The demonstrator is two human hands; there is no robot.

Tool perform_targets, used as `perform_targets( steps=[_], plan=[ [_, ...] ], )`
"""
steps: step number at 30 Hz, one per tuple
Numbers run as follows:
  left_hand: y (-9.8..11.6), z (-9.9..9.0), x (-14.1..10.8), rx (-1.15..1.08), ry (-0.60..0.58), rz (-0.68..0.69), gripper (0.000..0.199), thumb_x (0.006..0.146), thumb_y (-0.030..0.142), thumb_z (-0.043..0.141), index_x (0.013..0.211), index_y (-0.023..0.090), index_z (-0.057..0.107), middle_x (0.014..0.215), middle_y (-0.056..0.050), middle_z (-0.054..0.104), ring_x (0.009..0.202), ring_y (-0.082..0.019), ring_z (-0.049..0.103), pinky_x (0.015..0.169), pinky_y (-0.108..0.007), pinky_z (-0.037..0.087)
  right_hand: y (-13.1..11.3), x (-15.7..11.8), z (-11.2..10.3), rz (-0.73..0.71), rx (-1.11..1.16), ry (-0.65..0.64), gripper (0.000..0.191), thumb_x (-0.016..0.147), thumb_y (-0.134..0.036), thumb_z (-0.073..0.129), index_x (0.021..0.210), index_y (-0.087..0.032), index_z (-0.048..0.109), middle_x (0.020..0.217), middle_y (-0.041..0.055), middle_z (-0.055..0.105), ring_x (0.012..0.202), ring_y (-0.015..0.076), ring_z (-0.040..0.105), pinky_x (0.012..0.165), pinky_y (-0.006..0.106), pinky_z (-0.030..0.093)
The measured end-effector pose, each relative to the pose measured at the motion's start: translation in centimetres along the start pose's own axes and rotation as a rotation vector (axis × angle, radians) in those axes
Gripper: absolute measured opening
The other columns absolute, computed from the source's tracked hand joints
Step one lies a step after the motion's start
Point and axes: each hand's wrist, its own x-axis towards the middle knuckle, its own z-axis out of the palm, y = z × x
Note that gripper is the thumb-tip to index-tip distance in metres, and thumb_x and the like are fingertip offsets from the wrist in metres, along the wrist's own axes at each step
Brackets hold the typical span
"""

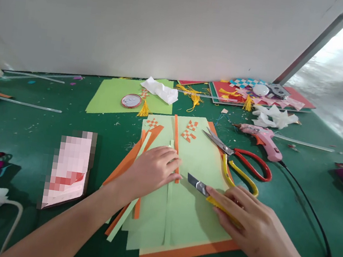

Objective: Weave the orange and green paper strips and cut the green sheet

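By the tabletop's (39,125) front edge, the right hand (249,222) grips a knife (200,186); the left hand (153,164), loose, lies over 1 orange strip (176,133) on paper (189,218).

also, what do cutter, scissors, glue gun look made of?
Cutter: silvery-grey blade end, likely metal; evenly coloured yellow body, probably plastic.
Scissors: shiny grey blades, likely steel; red and yellow handles, glossy, likely plastic.
Glue gun: smooth pink shell, soft highlights, likely plastic.
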Motion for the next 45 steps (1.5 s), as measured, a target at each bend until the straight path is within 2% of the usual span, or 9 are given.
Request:
perform_targets(
  steps=[6,13,21,45],
  plan=[
    [-0.5,-0.6,0.0,-0.139,-0.102,-0.070,0.027,0.094,0.039,0.055,0.108,0.016,0.059,0.116,-0.009,0.063,0.113,-0.025,0.057,0.092,-0.038,0.049,-0.2,0.0,-0.2,-0.021,0.013,-0.063,0.035,0.093,-0.019,0.047,0.125,-0.022,0.060,0.084,0.0059,0.059,0.074,0.0178,0.060,0.062,0.031,0.050],
    [-0.6,-0.8,0.2,-0.191,-0.119,-0.089,0.030,0.092,0.043,0.057,0.106,0.016,0.061,0.113,-0.009,0.062,0.111,-0.025,0.056,0.092,-0.039,0.047,-0.6,0.0,-0.2,-0.063,0.026,-0.156,0.037,0.093,-0.020,0.048,0.129,-0.025,0.057,0.085,0.0053,0.057,0.076,0.0183,0.058,0.062,0.031,0.049],
    [-0.6,-0.5,0.1,-0.244,-0.060,-0.019,0.022,0.094,0.036,0.056,0.092,0.017,0.066,0.104,-0.007,0.066,0.105,-0.022,0.058,0.094,-0.038,0.044,-0.8,0.1,-0.1,-0.081,-0.021,-0.141,0.036,0.093,-0.021,0.048,0.128,-0.023,0.057,0.084,0.0052,0.057,0.076,0.0182,0.057,0.062,0.031,0.048],
    [-0.6,-0.2,0.0,-0.234,-0.047,-0.006,0.019,0.096,0.028,0.052,0.091,0.017,0.067,0.103,-0.006,0.067,0.106,-0.023,0.059,0.097,-0.039,0.043,-2.0,0.6,0.1,-0.059,-0.093,-0.104,0.035,0.093,-0.021,0.046,0.126,-0.019,0.057,0.081,0.0044,0.055,0.072,0.0179,0.057,0.058,0.030,0.046]
  ],
)
